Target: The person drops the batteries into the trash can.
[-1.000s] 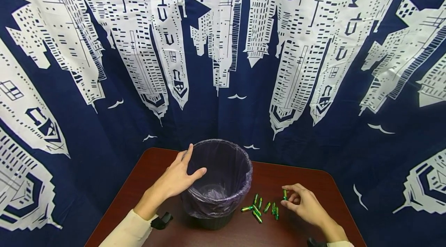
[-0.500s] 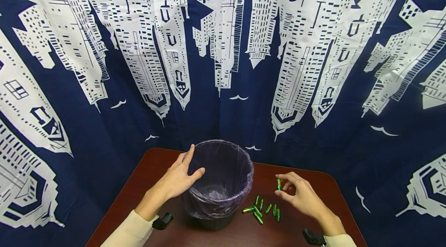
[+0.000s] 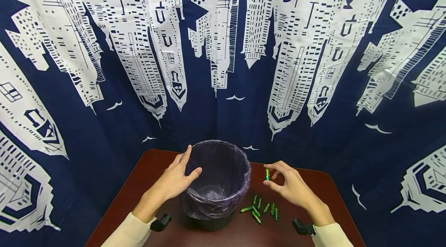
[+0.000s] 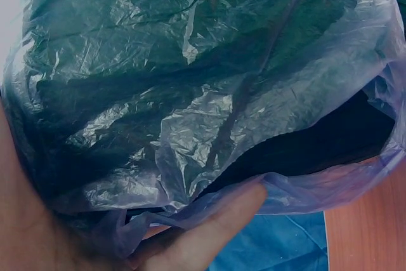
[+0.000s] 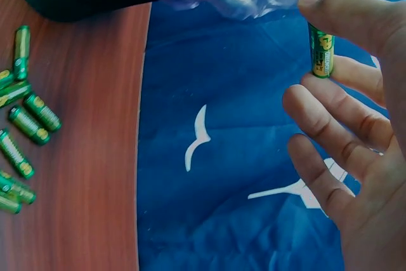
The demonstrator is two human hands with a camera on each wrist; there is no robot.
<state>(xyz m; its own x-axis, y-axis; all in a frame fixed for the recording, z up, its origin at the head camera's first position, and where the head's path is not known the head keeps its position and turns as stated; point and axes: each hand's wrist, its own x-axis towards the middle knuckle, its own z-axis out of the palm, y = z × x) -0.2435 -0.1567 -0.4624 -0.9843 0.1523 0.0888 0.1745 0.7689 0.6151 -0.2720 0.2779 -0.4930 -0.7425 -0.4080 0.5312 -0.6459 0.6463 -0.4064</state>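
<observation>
At the left side of the dark bin [image 3: 212, 223], my left hand [image 3: 174, 177] rests on the rim with its index finger straight and its thumb stretched over the opening. Purple plastic liner [image 3: 240, 192] folds over that rim; the left wrist view shows the crinkled bag [image 4: 196, 118] close up, with a straight finger [image 4: 222, 220] along its edge. My right hand [image 3: 292, 185] pinches one green-and-gold battery [image 5: 322, 55] upright between thumb and fingertips, raised right of the bin. Several like batteries [image 3: 256, 218] lie loosely grouped on the table between the bin and this hand.
The reddish-brown wooden table [image 3: 334, 200] ends at a rounded far edge. Right behind it hangs a navy curtain [image 3: 209, 123] printed with white upside-down buildings and birds. Black straps [image 3: 302, 227] sit on both wrists.
My right hand has lifted the battery up from beside the pile and carried it leftward toward the bin. My left hand stays on the rim, and the loose batteries lie as before.
</observation>
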